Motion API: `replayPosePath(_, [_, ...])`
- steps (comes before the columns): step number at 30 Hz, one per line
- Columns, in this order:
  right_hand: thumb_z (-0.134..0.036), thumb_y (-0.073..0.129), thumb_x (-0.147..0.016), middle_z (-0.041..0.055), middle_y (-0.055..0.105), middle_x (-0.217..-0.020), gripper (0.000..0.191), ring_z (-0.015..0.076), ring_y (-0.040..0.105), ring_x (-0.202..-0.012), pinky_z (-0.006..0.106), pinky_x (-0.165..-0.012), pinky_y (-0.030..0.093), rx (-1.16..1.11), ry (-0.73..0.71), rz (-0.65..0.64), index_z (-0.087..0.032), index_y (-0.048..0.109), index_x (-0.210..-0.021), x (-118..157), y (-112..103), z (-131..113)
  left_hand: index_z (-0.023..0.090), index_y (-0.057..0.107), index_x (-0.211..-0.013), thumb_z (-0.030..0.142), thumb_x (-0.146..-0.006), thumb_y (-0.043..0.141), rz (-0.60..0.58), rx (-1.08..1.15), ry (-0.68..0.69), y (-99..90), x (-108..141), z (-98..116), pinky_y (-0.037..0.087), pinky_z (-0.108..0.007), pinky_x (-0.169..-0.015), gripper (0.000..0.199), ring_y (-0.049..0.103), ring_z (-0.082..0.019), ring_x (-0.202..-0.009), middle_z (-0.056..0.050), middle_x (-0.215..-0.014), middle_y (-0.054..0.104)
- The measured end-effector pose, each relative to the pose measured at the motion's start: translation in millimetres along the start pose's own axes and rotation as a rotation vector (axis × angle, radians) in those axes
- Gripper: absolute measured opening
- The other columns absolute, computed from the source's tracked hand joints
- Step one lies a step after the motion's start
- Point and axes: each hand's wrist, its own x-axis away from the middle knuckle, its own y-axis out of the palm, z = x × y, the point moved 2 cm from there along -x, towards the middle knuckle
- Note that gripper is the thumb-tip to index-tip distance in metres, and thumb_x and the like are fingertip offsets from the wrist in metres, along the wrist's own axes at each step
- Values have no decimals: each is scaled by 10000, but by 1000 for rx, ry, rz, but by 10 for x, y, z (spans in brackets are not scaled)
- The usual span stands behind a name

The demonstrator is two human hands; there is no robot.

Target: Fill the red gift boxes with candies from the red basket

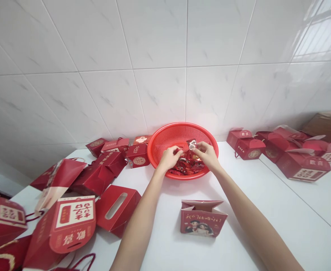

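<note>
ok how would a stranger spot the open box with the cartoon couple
On the white table, find the red plastic mesh basket near the tiled wall. On its near side, between the person's forearms, stands a small red box. Unlike the boxes grouped left and right, it stands alone, open-topped, with a cartoon couple.

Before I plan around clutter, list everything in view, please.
Basket: one, red, table centre by the wall
Wrapped pieces: many, mostly red, inside the basket
Small packet: one, dark and white, in the right hand
Open box: one, red, before the basket
Left packaging: many, mostly red, table's left
Right boxes: several, red, table's right
Carton: one, brown, far right
Table: white, beneath
Wall: pale tiles, behind
Left hand: one, bare, over the basket; grip unclear
Right hand: one, bare, over the basket
</note>
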Motion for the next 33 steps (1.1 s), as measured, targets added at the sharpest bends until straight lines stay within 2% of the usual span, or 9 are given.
replayPosePath(4, [-540, 747, -695, 14, 674, -696, 355, 209, 639, -685, 343, -664, 515, 38, -25, 26, -222, 622, -792, -5, -5, -1, 157, 650, -754, 361, -843, 607, 85, 200, 25, -8, -58, -94, 442, -259, -665, 227, 581, -155, -676, -5, -697, 659])
replayPosePath(7, [-538, 736, -703, 13, 668, -691, 348, 208, 632, -675, 344, -660, 508, 31, -25, 27, -222, 617, -782, -5, -3, -5, 154, 665, -747, 420, -814, 649, 105, 315, 33, -23, -75, -123, 461, -257, -660, 275, 591, -159, -686, -4, -680, 651])
replayPosePath(13, [-542, 753, -684, 13, 679, -703, 357, 213, 653, -697, 343, -674, 515, -13, -12, 15, -228, 611, -779, -9, -2, -17, 165, 706, -873, 460, -785, 688, 131, 504, 18, -60, -47, -76, 455, -243, -540, 308, 560, -116, -526, 9, -694, 654])
replayPosePath(14, [-536, 755, -682, 16, 686, -713, 354, 218, 662, -709, 350, -686, 524, -20, -6, 15, -228, 613, -782, -10, -2, -17, 166, 715, -896, 453, -768, 709, 145, 533, 27, -66, -42, -60, 478, -249, -556, 315, 588, -122, -550, -6, -749, 684])
replayPosePath(16, [-525, 761, -678, 20, 698, -724, 348, 226, 676, -727, 358, -696, 537, -30, 8, 17, -228, 614, -784, -10, -2, -16, 162, 737, -910, 414, -718, 762, 184, 571, 63, -79, -33, -23, 540, -283, -681, 318, 673, -164, -714, -47, -884, 734])
replayPosePath(19, [-514, 779, -658, 16, 706, -712, 351, 232, 688, -729, 354, -675, 550, -71, 33, 6, -234, 607, -779, -6, 1, -20, 156, 767, -847, 371, -663, 803, 203, 587, 89, -92, -18, 27, 549, -355, -852, 285, 696, -230, -927, -95, -971, 752])
replayPosePath(24, [-509, 811, -629, 26, 724, -737, 368, 240, 700, -756, 357, -682, 565, -145, 61, -24, -232, 619, -777, 9, 10, -59, 158, 788, -739, 364, -647, 813, 148, 573, 108, -83, 2, 47, 538, -387, -908, 227, 672, -278, -1069, -146, -1056, 741])
replayPosePath(29, [-551, 827, -614, 32, 731, -764, 412, 230, 693, -748, 360, -695, 568, -214, 52, -17, -225, 638, -779, 32, -7, -126, 160, 802, -807, 303, -651, 796, 154, 535, 95, -61, -14, -3, 537, -389, -915, 212, 698, -257, -993, -121, -982, 770])
replayPosePath(33, [-567, 801, -662, 31, 734, -827, 406, 210, 684, -760, 337, -683, 566, -217, 35, -130, -219, 674, -828, 67, -2, -175, 172, 799, -769, 347, -683, 775, 125, 445, 101, -51, -6, 17, 538, -370, -891, 196, 707, -246, -922, -89, -891, 782])
